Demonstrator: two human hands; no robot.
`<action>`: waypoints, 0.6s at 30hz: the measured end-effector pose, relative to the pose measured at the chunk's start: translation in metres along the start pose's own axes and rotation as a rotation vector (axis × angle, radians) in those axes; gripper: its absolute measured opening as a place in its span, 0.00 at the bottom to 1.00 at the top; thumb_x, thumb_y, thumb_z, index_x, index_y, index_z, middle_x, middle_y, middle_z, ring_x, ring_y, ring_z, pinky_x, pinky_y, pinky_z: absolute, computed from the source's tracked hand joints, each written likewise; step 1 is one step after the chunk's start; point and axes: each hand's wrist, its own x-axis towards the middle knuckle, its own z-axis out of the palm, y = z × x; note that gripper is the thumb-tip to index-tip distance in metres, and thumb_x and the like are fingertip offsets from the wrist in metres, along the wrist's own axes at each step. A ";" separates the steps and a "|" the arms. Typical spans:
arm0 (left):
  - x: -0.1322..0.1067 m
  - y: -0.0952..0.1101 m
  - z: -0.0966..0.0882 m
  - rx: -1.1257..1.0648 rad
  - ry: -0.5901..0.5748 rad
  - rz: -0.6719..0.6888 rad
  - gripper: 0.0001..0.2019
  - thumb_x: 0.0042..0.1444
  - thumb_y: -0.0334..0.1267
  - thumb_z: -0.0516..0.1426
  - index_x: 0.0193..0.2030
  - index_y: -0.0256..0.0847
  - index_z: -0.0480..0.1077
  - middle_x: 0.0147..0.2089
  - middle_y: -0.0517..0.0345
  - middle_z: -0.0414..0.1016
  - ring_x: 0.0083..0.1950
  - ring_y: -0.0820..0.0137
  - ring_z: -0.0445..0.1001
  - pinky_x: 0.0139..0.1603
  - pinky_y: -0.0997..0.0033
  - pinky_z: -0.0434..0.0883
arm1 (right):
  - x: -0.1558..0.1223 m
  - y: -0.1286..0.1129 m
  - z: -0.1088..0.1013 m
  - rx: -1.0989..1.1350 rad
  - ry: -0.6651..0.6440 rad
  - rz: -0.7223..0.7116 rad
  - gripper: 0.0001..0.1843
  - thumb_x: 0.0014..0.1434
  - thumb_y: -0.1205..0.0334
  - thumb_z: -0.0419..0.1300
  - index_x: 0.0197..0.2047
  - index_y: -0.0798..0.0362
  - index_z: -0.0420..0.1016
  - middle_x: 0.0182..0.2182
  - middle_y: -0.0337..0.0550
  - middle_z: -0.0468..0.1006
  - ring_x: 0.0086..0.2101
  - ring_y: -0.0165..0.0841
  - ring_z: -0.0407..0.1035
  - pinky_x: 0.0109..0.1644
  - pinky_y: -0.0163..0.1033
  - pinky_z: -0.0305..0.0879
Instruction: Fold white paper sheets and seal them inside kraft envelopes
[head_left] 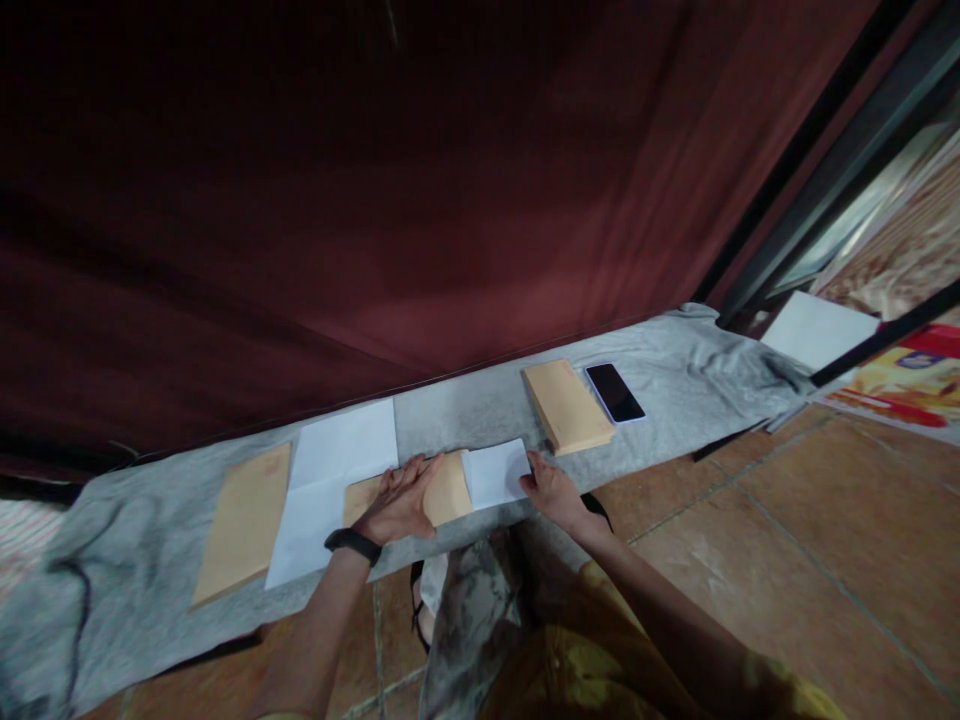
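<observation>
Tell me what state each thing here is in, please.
Left hand: spread on middle envelope
Right hand: holding small white paper by its edge
Middle envelope: lying flat, partly covered
Small white paper: at that envelope's end; whether inserted, unclear
Large white paper: unfolded, creased
Envelope pile: stacked flat
Left envelope: lying flat
Phone: face up, screen dark
Wristband: worn

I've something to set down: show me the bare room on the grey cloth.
Free: grey cloth right of the phone; also the far strip between the white sheet and the envelope stack. Crowded: around the left hand on its envelope and the right hand at the small paper.
</observation>
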 end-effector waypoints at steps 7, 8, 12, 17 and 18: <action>0.000 0.000 -0.002 -0.006 -0.011 0.015 0.62 0.38 0.45 0.65 0.77 0.46 0.35 0.79 0.38 0.42 0.79 0.50 0.40 0.74 0.42 0.42 | -0.004 -0.010 -0.008 -0.035 -0.009 -0.008 0.29 0.70 0.61 0.51 0.71 0.56 0.56 0.48 0.54 0.82 0.47 0.41 0.78 0.50 0.41 0.69; 0.000 0.000 -0.002 -0.009 -0.014 0.015 0.62 0.38 0.45 0.65 0.77 0.46 0.35 0.79 0.38 0.42 0.79 0.50 0.39 0.74 0.42 0.42 | -0.003 -0.009 -0.010 -0.020 -0.011 -0.023 0.29 0.70 0.62 0.51 0.71 0.57 0.56 0.49 0.54 0.81 0.48 0.41 0.78 0.51 0.40 0.69; -0.001 0.002 -0.004 -0.021 -0.031 0.010 0.62 0.38 0.45 0.65 0.77 0.46 0.34 0.79 0.38 0.41 0.80 0.50 0.38 0.75 0.42 0.41 | -0.001 -0.008 -0.011 0.015 0.003 -0.069 0.28 0.69 0.63 0.51 0.70 0.58 0.58 0.51 0.56 0.80 0.49 0.42 0.77 0.53 0.41 0.68; -0.001 0.005 -0.005 -0.028 -0.038 0.004 0.64 0.37 0.45 0.67 0.78 0.46 0.33 0.79 0.38 0.40 0.80 0.50 0.37 0.75 0.43 0.39 | -0.001 -0.006 0.001 0.003 0.055 -0.127 0.26 0.68 0.63 0.54 0.68 0.56 0.61 0.53 0.57 0.79 0.49 0.43 0.76 0.53 0.42 0.69; -0.001 0.005 -0.005 -0.028 -0.037 0.002 0.64 0.37 0.45 0.67 0.78 0.47 0.34 0.79 0.39 0.40 0.80 0.50 0.37 0.75 0.43 0.39 | -0.001 -0.006 0.004 -0.019 0.069 -0.137 0.26 0.68 0.63 0.54 0.68 0.56 0.62 0.53 0.57 0.79 0.49 0.44 0.76 0.53 0.43 0.69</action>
